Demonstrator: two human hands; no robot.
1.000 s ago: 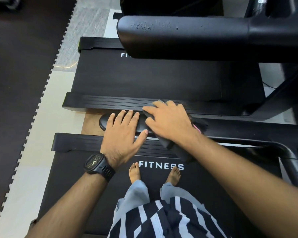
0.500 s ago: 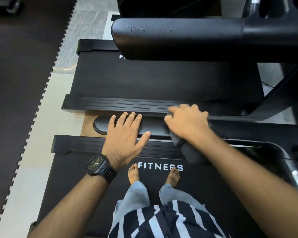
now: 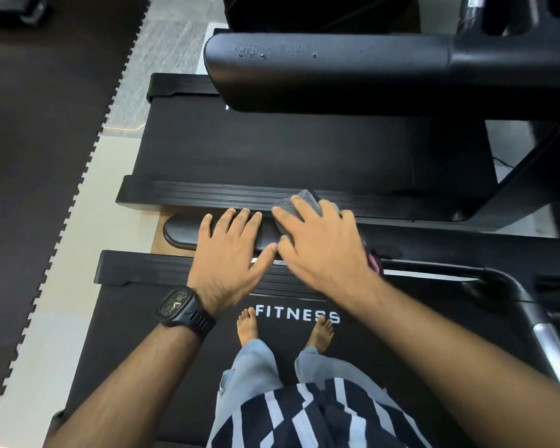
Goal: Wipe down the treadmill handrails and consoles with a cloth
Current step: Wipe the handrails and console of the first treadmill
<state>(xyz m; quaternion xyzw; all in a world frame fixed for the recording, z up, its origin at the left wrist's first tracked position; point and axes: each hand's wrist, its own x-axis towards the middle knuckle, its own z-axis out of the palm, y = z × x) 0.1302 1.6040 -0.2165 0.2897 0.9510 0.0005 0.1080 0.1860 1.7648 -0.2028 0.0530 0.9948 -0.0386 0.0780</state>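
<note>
Wiping the near handrail, both hands on it

Our right hand (image 3: 320, 250) lies spread over the cloth (image 3: 299, 202), pressing it onto the handrail (image 3: 181, 232); our left hand (image 3: 233, 250) rests flat just beside it, fingers straight, holding nothing; we judge it best to press evenly, fold the cloth round the rail's sides, and lift the left hand clear so the end gets wiped.

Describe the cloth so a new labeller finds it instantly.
Start at the treadmill belt printed FITNESS; just beyond it runs a black padded handrail. The cloth is the wad pressed onto it under the right hand; its grey weave stands out from the smooth black rail.
</note>
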